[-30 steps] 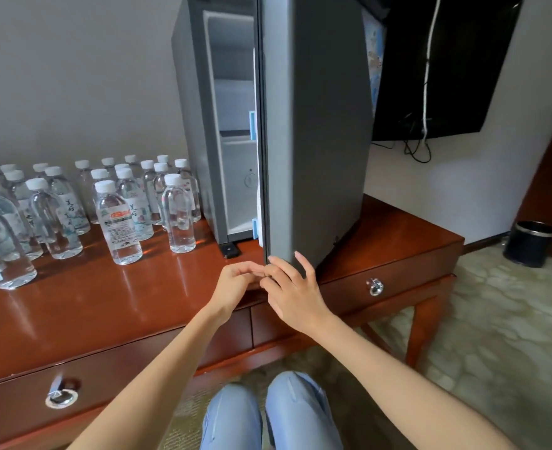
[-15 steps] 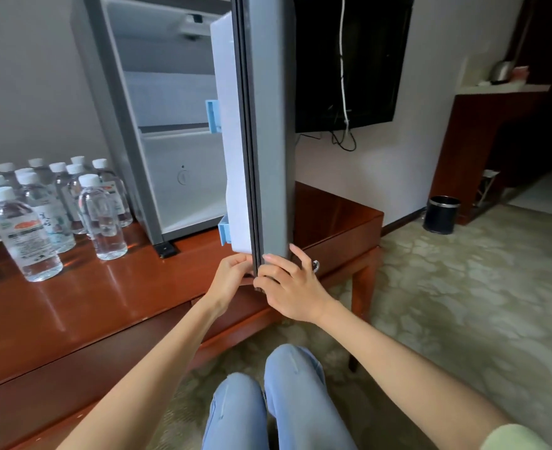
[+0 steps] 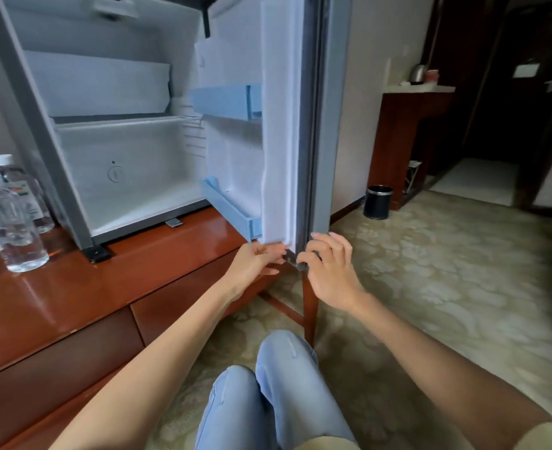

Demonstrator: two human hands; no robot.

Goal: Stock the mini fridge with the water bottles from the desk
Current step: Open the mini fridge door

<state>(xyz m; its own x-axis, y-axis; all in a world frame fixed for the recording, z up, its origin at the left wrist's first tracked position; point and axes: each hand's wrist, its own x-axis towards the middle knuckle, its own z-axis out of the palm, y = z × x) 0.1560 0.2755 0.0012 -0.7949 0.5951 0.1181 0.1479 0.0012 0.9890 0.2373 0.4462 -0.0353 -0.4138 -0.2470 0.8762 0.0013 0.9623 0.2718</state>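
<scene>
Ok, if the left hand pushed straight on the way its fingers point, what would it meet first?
The fridge door, whose bottom edge the left hand already seems to grip; just beyond is the right hand, depth unclear.

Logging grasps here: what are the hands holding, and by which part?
Left hand and right hand both grip the fridge door at its bottom free corner.

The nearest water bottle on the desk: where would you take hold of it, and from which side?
Take the nearest water bottle round the middle of its straight clear body, with the grip coming from the front over the bare desk. It stands upright, with other bottles close behind. The left hand, now holding the fridge door, is nearer.
</scene>
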